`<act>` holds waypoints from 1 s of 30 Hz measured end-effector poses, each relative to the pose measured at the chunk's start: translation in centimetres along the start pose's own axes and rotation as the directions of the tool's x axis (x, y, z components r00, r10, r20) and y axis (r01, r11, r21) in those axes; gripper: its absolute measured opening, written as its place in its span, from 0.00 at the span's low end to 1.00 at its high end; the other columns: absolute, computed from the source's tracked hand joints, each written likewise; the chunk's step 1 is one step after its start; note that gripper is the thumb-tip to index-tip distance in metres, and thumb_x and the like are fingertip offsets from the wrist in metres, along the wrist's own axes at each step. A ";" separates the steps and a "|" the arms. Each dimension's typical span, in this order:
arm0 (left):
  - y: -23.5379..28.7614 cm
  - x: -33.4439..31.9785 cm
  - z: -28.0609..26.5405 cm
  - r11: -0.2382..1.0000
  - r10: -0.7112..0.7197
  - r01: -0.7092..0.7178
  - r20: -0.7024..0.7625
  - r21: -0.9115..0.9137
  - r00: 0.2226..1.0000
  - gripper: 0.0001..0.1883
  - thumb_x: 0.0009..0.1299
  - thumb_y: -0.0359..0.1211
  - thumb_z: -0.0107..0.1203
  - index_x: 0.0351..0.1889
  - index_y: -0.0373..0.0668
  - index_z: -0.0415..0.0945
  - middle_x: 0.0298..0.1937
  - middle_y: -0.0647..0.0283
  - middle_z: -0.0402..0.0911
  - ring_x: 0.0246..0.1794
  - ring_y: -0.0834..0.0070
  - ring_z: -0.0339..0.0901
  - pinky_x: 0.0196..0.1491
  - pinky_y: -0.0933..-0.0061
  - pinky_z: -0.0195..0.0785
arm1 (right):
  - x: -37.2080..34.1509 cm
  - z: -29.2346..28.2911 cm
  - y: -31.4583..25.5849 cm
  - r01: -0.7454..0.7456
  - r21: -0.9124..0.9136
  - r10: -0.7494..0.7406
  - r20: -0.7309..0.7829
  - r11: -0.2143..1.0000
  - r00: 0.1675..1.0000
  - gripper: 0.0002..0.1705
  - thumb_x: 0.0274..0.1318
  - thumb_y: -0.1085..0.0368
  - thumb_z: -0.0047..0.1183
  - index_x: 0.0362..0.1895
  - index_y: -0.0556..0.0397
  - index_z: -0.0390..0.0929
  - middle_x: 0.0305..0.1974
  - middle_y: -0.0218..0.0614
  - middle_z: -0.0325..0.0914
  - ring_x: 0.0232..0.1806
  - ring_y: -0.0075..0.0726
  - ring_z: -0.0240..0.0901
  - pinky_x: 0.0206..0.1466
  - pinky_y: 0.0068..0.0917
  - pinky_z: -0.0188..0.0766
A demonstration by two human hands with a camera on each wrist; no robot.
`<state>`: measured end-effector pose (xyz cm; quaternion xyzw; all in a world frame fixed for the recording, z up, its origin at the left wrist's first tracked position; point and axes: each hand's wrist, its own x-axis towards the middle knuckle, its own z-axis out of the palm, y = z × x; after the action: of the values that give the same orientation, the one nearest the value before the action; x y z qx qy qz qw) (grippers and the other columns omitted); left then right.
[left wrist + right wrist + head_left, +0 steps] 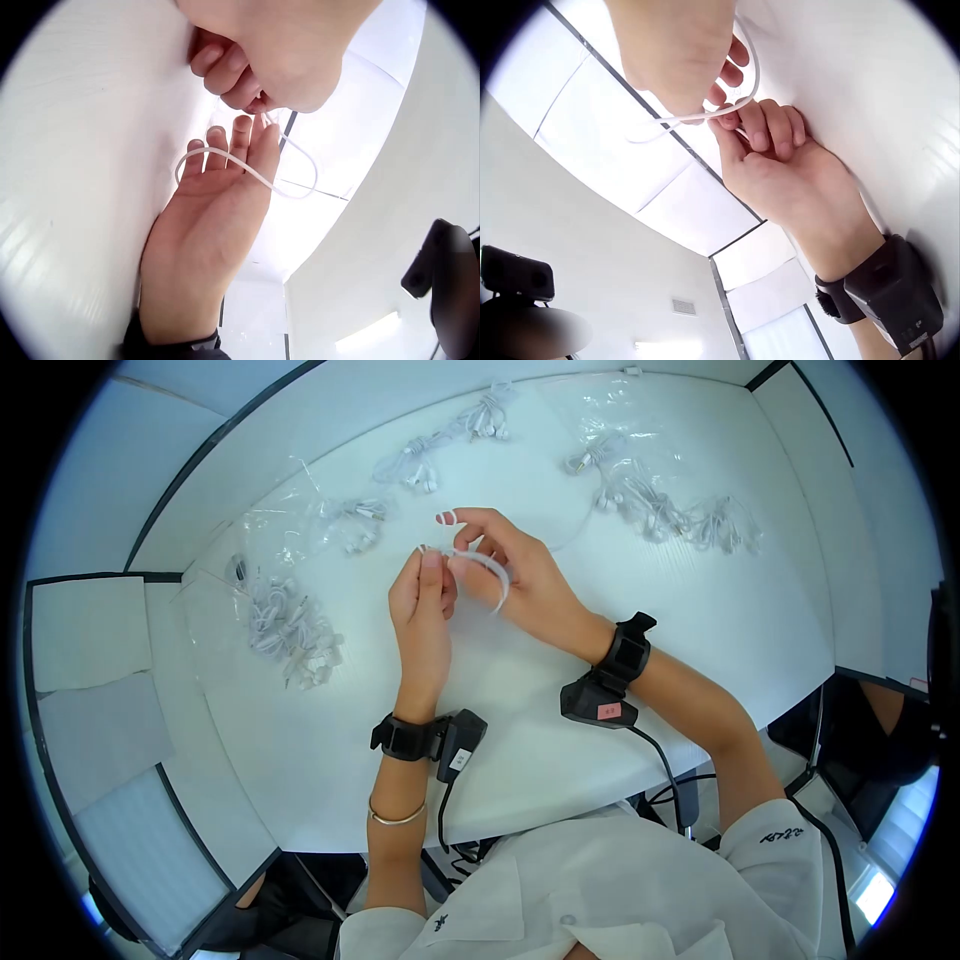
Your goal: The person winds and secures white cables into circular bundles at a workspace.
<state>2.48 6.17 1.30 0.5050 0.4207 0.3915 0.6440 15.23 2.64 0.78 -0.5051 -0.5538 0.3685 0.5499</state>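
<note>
Both hands are raised close together near the middle of the white table, working a white earphone cable (pixel 493 565). My left hand (pixel 420 598) pinches the cable between thumb and forefinger, its other fingers curled in. Beside it my right hand (pixel 525 575) grips the cable near the thumb, and a small turn of cable lies around its forefinger tip. In the left wrist view, a wide loop of the cable (pixel 212 150) crosses the palm side of the right hand (pixel 199 232). The right wrist view shows the loop (pixel 754 67) bending round beneath the right hand, close to the left fingertips.
Bundled white earphones (pixel 290 625) in clear plastic lie to the left. More bundles sit at the back (pixel 485 420) and at back right (pixel 650 510), next to a clear bag (pixel 610 405). White panels (pixel 240 480) wall the table (pixel 700 630).
</note>
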 end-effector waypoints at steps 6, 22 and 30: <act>-0.3 0.0 -0.1 1.000 0.012 -0.012 0.015 0.008 1.000 0.16 0.74 0.40 0.40 0.25 0.44 0.62 0.19 0.75 0.56 0.18 0.89 0.47 0.20 0.84 0.38 | 0.2 -0.7 -0.3 -0.067 0.226 0.088 -0.084 0.972 0.993 0.13 0.61 0.64 0.47 0.48 0.52 0.69 0.29 0.25 0.68 0.27 0.16 0.61 0.31 0.16 0.60; -0.7 0.5 -0.2 0.994 0.108 -0.107 -0.149 0.016 0.983 0.18 0.75 0.41 0.38 0.22 0.45 0.59 0.20 0.74 0.57 0.17 0.89 0.49 0.19 0.85 0.39 | -0.1 -0.7 -0.1 0.155 0.061 -0.156 0.013 0.986 0.988 0.04 0.58 0.69 0.48 0.31 0.56 0.74 0.26 0.29 0.67 0.22 0.21 0.59 0.25 0.20 0.56; -1.0 0.4 -0.3 0.983 0.157 -0.153 -0.037 0.105 0.987 0.18 0.76 0.41 0.37 0.27 0.40 0.66 0.25 0.72 0.64 0.27 0.85 0.59 0.33 0.82 0.55 | -0.1 -0.4 -0.8 -0.078 0.140 0.058 0.143 0.987 0.988 0.08 0.58 0.66 0.49 0.33 0.55 0.80 0.27 0.30 0.74 0.26 0.19 0.64 0.30 0.19 0.63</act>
<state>2.45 6.40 0.19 0.5593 0.4141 0.4299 0.5753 15.50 2.33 1.59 -0.4553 -0.5448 0.4607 0.5325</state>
